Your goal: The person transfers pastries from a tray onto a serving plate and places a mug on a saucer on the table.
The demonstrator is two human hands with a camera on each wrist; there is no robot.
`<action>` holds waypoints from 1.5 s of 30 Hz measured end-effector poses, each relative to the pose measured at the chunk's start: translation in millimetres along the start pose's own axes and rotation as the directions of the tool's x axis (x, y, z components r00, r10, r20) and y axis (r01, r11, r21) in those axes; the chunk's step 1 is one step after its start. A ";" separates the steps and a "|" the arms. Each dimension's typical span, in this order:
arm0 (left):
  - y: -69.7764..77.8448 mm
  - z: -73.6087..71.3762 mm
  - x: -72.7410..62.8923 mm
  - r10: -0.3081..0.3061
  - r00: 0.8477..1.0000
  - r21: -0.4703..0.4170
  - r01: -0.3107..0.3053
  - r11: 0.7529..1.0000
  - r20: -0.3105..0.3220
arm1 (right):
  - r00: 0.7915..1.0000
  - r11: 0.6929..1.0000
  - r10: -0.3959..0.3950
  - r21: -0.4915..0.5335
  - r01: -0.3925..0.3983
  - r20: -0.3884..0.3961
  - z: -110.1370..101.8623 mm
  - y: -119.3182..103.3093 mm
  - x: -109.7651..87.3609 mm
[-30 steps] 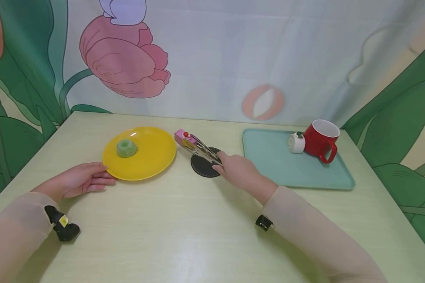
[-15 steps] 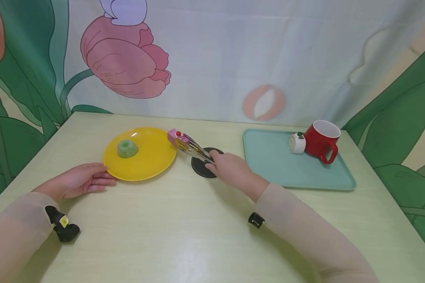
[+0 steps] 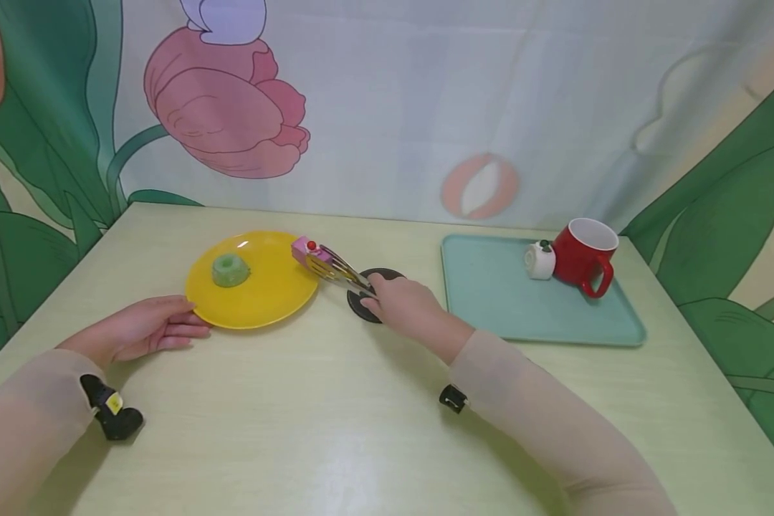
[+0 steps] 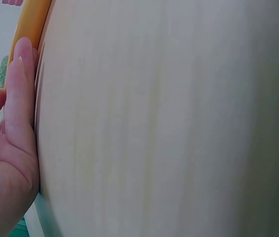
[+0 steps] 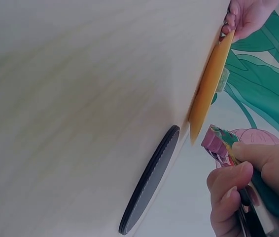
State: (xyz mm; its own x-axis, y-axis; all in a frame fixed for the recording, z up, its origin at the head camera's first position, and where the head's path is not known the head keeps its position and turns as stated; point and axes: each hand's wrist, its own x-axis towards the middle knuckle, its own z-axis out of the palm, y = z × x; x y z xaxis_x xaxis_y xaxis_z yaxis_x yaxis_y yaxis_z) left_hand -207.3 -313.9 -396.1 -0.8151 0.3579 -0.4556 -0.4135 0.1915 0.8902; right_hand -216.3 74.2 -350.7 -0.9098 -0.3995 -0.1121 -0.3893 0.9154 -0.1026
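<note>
In the head view, my left hand [image 3: 145, 328] pinches the near-left rim of a yellow plate [image 3: 267, 294]. The left wrist view shows the fingers [image 4: 21, 94] along the plate's edge. A green ring-shaped cake [image 3: 230, 271] sits on the plate's left half. My right hand [image 3: 408, 307] grips metal food tongs [image 3: 337, 271]. Between the tongs' tips is a small pink cake piece [image 3: 302, 251] topped with a red ball like a cherry. In the right wrist view this pink cake [image 5: 213, 140] hangs apart from the plate's rim, and my thumb presses along the tongs' handle.
A round black coaster [image 3: 361, 307] lies beneath the tongs and right hand. On the right, a light green tray [image 3: 490, 301] bears a white roll cake [image 3: 540, 261] and a red mug [image 3: 574, 251]. A printed curtain [image 3: 387, 107] stands behind the table.
My right hand has moved left with the tongs and pink cake, from right of the plate to over its right edge. The left hand and plate have stayed put.
</note>
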 end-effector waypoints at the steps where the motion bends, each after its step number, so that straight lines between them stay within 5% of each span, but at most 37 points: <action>1: 0.1 0.1 0.0 -0.001 1.000 0.000 0.001 1.000 -0.002 | 1.000 1.000 0.001 -0.003 -0.001 0.000 0.2 -0.5 0.7; 25: 0.6 -0.3 0.1 -0.010 1.000 -0.007 0.010 1.000 -0.007 | 0.998 0.997 -0.061 -0.054 0.061 0.005 4.5 -16.7 18.7; 45: 1.5 1.3 -0.3 -0.028 0.999 0.001 0.028 1.000 -0.022 | 0.999 0.999 -0.034 -0.022 0.035 0.039 1.1 -35.2 34.3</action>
State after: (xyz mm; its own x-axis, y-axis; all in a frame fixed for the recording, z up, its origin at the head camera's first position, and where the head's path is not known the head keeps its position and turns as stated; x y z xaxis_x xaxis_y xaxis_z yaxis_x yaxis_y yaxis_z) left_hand -207.2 -312.5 -394.6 -0.8120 0.3325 -0.4797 -0.4355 0.2021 0.8772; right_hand -233.7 28.2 -352.0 -0.8899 -0.4319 -0.1466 -0.4237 0.9018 -0.0845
